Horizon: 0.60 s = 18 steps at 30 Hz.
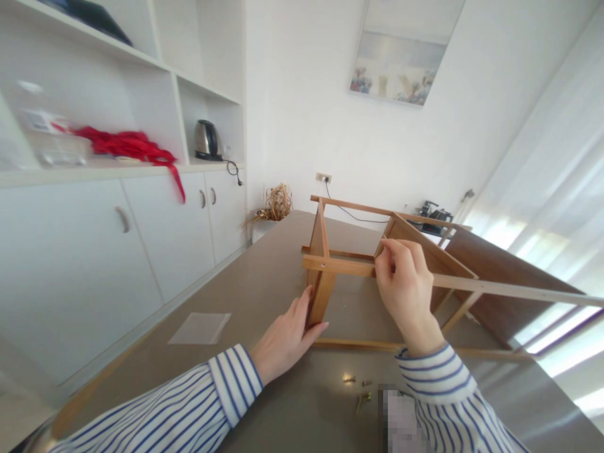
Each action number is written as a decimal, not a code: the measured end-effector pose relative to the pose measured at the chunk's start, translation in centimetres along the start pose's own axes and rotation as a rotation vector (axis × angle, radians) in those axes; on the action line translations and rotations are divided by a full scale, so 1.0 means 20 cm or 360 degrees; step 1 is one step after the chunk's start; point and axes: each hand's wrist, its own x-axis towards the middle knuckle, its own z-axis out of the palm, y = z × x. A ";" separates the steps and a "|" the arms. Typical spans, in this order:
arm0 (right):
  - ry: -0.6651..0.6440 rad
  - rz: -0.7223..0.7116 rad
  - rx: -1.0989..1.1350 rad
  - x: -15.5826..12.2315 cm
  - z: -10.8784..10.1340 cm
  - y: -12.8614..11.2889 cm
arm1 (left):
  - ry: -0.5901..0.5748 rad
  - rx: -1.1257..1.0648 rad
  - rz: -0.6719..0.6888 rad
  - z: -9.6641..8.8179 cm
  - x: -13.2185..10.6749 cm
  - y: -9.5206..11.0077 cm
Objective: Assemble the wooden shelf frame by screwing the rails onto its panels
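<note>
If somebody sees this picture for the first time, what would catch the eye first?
Probably the wooden frame on the table, centre to right: the left hand grips its end board, and the right hand is at its upper near rail. Next, the bright red cloth on the white shelf at upper left. Small metal screws lie on the table between the striped sleeves.

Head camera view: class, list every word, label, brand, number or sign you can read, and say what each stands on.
No text can be read in this view.
Label on the clear bottle: too blurred to read.
Kettle: any marking is too small to make out.
Wooden frame: no lettering shows.
</note>
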 end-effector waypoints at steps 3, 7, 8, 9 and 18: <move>-0.0057 0.0007 -0.0017 0.01 -0.02 -0.01 | 0.0019 0.0063 0.0010 0.01 -0.01 0.00; -0.0089 0.0017 -0.0008 0.02 -0.04 -0.02 | 0.0142 0.0186 0.0046 0.04 -0.02 0.03; -0.0092 0.0016 -0.0015 0.02 -0.04 -0.02 | 0.0183 0.0226 0.0070 0.05 -0.02 0.04; -0.0099 0.0016 -0.0027 0.02 -0.04 -0.01 | 0.0223 0.0266 0.0096 0.06 -0.02 0.04; -0.0041 -0.0002 0.0337 0.01 -0.19 -0.13 | 0.0404 0.0346 0.0235 0.11 -0.01 0.04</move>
